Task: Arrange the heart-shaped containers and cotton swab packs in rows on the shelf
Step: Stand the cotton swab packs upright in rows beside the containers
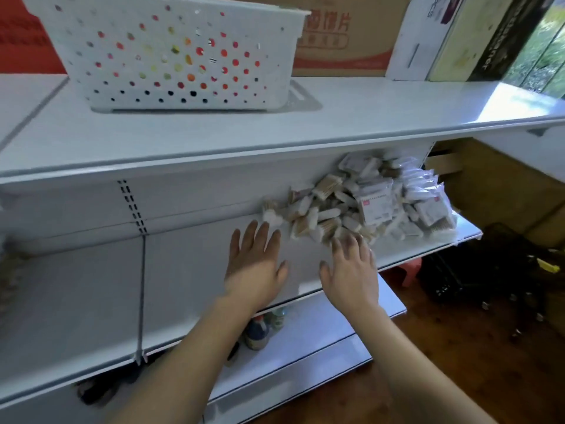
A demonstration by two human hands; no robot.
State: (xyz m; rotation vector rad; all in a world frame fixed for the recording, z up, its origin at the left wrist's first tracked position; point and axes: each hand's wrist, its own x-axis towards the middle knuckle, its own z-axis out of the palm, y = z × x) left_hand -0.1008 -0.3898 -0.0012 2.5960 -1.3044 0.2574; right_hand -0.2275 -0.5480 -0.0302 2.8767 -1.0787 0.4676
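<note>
At frame centre, the left hand (255, 267) and right hand (351, 270) hover, fingers spread wide, holding nothing, over the white metal shelf (189, 270). A jumbled heap of clear-wrapped cotton swab packs (367, 200) lies just beyond, centre right.

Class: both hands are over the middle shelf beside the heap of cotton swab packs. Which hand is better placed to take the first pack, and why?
Probably the right hand: its fingers already reach the near edge of the cotton swab packs. The left hand lies open over bare middle shelf, just short of the heap.
</note>
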